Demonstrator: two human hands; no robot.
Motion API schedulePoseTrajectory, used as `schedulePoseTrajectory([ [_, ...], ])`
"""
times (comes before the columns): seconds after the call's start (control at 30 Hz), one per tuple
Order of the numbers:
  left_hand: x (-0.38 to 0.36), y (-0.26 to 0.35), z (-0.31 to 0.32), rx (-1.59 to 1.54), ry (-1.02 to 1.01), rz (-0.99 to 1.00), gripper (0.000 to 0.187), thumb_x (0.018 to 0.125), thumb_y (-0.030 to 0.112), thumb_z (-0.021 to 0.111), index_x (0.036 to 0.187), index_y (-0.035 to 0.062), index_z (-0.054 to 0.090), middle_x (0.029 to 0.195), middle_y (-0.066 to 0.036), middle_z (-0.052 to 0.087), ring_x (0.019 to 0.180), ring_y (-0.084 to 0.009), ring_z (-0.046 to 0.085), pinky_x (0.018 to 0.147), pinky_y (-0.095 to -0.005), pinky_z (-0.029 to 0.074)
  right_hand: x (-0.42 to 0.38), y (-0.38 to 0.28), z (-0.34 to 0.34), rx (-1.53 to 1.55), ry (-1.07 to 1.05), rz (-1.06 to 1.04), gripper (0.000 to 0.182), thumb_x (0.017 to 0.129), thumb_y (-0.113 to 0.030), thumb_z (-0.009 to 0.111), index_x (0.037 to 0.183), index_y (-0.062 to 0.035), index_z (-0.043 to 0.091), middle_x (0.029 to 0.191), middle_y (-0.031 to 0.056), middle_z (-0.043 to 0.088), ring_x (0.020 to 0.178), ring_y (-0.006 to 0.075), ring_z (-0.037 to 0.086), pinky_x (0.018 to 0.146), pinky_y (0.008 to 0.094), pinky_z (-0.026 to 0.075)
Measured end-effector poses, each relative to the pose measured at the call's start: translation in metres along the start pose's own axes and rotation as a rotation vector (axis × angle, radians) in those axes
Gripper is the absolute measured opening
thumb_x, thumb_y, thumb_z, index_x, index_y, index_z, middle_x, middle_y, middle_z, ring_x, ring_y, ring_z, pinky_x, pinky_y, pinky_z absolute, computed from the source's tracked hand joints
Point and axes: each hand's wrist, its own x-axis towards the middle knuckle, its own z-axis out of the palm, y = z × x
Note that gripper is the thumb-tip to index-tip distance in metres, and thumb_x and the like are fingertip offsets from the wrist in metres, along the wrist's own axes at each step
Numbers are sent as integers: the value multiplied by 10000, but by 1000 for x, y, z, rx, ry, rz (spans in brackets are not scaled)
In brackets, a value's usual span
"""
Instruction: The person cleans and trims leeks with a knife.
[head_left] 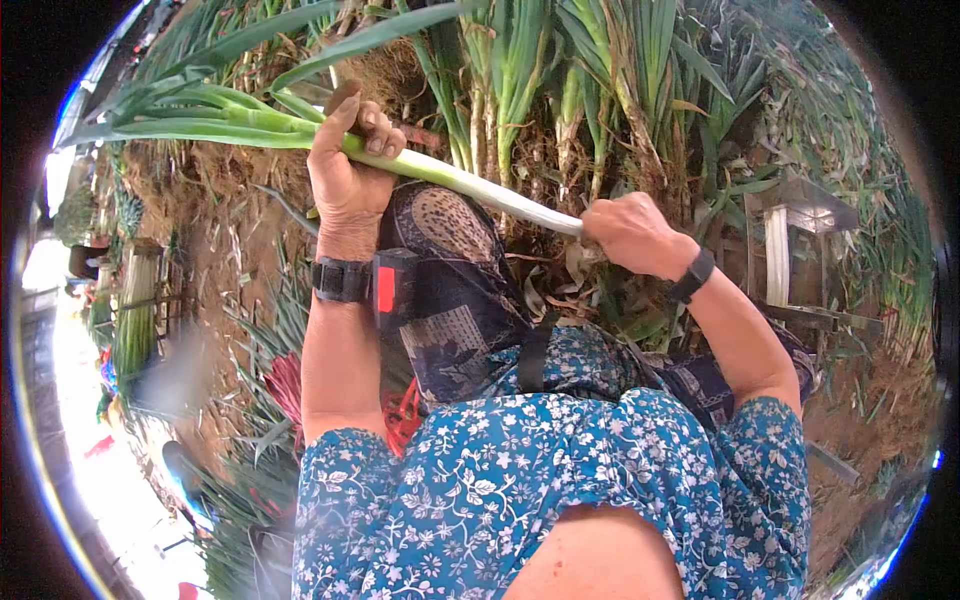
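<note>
A long leek (470, 184) lies across the view above my knee, its green leaves to the left and its white end to the right. My left hand (352, 165) is wrapped round the stalk just below where the leaves fan out. At the white end, my right hand (630, 232) is closed on the leek's tip, which the fingers hide. Unpeeled leeks (515, 90) with brown roots and dry outer leaves stand just beyond both hands.
A small wooden stand (815, 215) is at the right, with white stalks by it. Bundled leeks (135, 310) lie at the left. Red strings (402, 415) hang beside my left elbow. Leaf scraps and soil cover the ground (215, 370).
</note>
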Motion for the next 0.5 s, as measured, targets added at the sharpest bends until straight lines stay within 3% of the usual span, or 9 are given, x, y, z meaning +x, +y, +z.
schedulePoseTrajectory([
  [0.1, -2, 17, -7, 39, 46, -10, 214, 846, 138, 546, 1017, 11, 523, 692, -12, 414, 562, -108, 351, 526, -257, 317, -26, 15, 31, 50, 33, 245, 59, 675, -10, 544, 691, -52, 506, 656, 96, 549, 617, 301, 571, 547, 394, 446],
  [0.13, -4, 17, -11, 33, 58, -13, 196, 844, 133, 548, 997, 13, 524, 687, -11, 410, 562, -107, 351, 524, -258, 316, -43, 27, 43, -23, -88, 412, 75, 727, -35, 533, 750, -68, 596, 720, 119, 625, 704, 287, 627, 589, 386, 490],
  [0.17, -5, 18, -14, 26, 68, -16, 178, 842, 127, 549, 977, 14, 524, 682, -9, 407, 562, -106, 351, 522, -259, 315, -68, 35, 59, 49, 82, 490, 89, 737, -39, 531, 762, -66, 612, 726, 140, 625, 715, 306, 625, 603, 402, 492],
  [0.23, -5, 14, -18, -26, 51, -2, 236, 813, 61, 544, 1047, 50, 520, 704, -32, 494, 562, -121, 404, 544, -280, 351, -110, 50, 83, 54, -124, 694, 158, 752, -57, 528, 877, -60, 625, 761, 177, 628, 741, 337, 624, 633, 404, 504],
  [0.27, -2, 11, -20, -47, 73, 3, 242, 808, 54, 550, 1048, 49, 519, 708, -34, 498, 569, -122, 409, 551, -281, 356, -126, 64, 114, -48, -296, 635, 73, 752, -96, 540, 790, -40, 569, 795, 173, 619, 771, 376, 595, 667, 465, 471],
  [0.37, 2, 5, -6, -128, 108, 33, 258, 800, 29, 580, 1050, 42, 520, 748, -54, 531, 620, -145, 453, 602, -297, 398, -108, 32, 77, 81, -499, 645, 144, 747, -77, 510, 863, -18, 571, 835, 215, 614, 848, 351, 608, 701, 437, 490],
  [0.5, 6, 4, 14, -107, 152, 54, 168, 811, 52, 601, 970, 52, 548, 797, -73, 566, 681, -149, 480, 664, -314, 430, -90, 31, 73, 94, -160, 744, 132, 753, -80, 515, 852, 0, 548, 862, 203, 608, 804, 365, 609, 685, 444, 496],
])
